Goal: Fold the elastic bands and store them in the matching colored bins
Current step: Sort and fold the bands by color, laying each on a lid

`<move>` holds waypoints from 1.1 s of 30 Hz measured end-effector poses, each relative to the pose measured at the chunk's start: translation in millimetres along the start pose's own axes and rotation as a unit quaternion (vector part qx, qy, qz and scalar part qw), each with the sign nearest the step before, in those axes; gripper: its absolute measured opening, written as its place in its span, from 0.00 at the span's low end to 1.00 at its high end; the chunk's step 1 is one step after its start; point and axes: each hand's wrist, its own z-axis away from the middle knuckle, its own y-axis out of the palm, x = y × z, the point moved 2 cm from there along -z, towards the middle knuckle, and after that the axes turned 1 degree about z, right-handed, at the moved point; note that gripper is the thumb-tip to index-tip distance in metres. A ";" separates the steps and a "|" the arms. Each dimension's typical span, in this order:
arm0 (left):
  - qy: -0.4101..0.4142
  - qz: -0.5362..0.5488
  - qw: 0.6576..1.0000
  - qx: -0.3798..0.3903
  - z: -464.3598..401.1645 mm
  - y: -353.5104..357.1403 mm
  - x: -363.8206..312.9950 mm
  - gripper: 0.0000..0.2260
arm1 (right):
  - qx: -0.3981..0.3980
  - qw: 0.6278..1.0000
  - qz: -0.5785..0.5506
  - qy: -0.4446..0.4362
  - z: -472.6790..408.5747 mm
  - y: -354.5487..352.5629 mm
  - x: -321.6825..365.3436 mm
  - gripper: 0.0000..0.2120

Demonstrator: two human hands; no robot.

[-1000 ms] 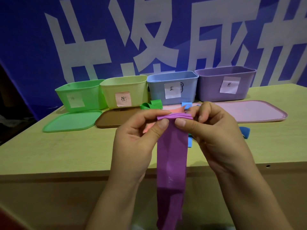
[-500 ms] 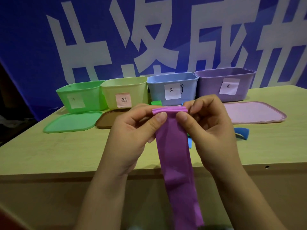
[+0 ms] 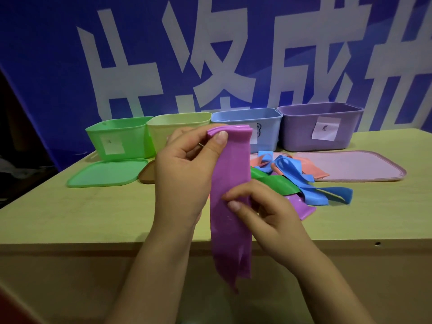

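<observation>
Right hand (image 3: pixel 264 211) has dropped from purple band's (image 3: pixel 230 183) top to midway.

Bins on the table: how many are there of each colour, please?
Green bin: 1
Yellow bin: 1
Blue bin: 1
Purple bin: 1
Total: 4

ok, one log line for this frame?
step: folding | left hand: pinches purple band top | right hand: pinches it midway | purple bin: not yet loaded
</observation>
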 end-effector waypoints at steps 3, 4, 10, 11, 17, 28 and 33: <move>0.014 -0.007 1.000 -0.013 -1.4 -2.1 -4.5 0.07 | 0.028 0.999 -0.018 0.019 1.3 1.8 -2.5 0.06; 0.018 -0.012 1.000 -0.015 -3.2 -2.9 -5.9 0.07 | 0.037 0.999 -0.026 0.025 1.8 1.4 -2.8 0.06; 0.047 -0.050 0.998 -0.008 -18.7 -3.7 -13.2 0.05 | 0.102 0.993 -0.047 0.027 2.6 3.8 0.7 0.08; 0.052 -0.058 0.997 -0.015 -21.5 -3.4 -12.6 0.05 | 0.110 0.992 -0.053 0.027 3.5 4.8 0.9 0.08; 0.061 -0.069 0.995 -0.029 -31.1 -3.2 -7.5 0.06 | 0.087 0.991 -0.083 0.052 6.4 9.9 -5.6 0.07; 0.047 -0.059 0.995 -0.070 -50.2 -16.1 -12.9 0.03 | 0.105 0.981 -0.134 0.091 9.1 8.8 -2.8 0.27; 0.073 -0.037 0.991 -0.109 -64.1 -26.8 -30.3 0.03 | 0.159 0.968 -0.145 0.130 18.2 19.0 -7.0 0.20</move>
